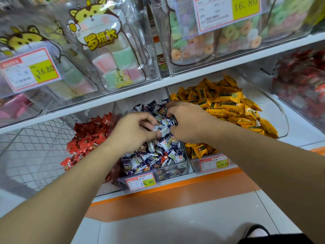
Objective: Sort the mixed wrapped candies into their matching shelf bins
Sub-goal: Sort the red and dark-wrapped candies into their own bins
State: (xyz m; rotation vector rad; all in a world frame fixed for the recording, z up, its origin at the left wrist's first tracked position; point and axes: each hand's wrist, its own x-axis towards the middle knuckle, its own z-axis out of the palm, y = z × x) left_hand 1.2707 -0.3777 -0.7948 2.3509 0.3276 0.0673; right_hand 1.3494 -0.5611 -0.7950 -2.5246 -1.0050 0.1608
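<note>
sorting in the middle bin, strays on both sides

while both our hands work over the middle bin, we read the shelf from the left. the red candies (86, 136) lie heaped in the left bin, spilling toward its front. next, our left hand (133, 131) hovers over the blue-and-white candies (154, 155), fingers curled and pinching a small white-wrapped piece (163, 129) at the fingertips. just beside it, our right hand (186, 120) has its fingers curled down into the same pile; something dark shows under them, but we cannot tell whether it is gripped or only touched. further right, the yellow candies (226, 104) fill their own bin (283, 118), mounded high near the divider.

a few red-marked wrappers sit among the blue ones near the price tag (141, 182), so mixing is not yet cleared. the risks, as we judge them: the pinched piece is held only at the tips and could slip back into the pile and be lost among look-alikes; our right wrist lies close to the yellow heap and could knock pieces over the divider; and the small wrappers look alike, so a hurried drop may land in the wrong bin.
</note>
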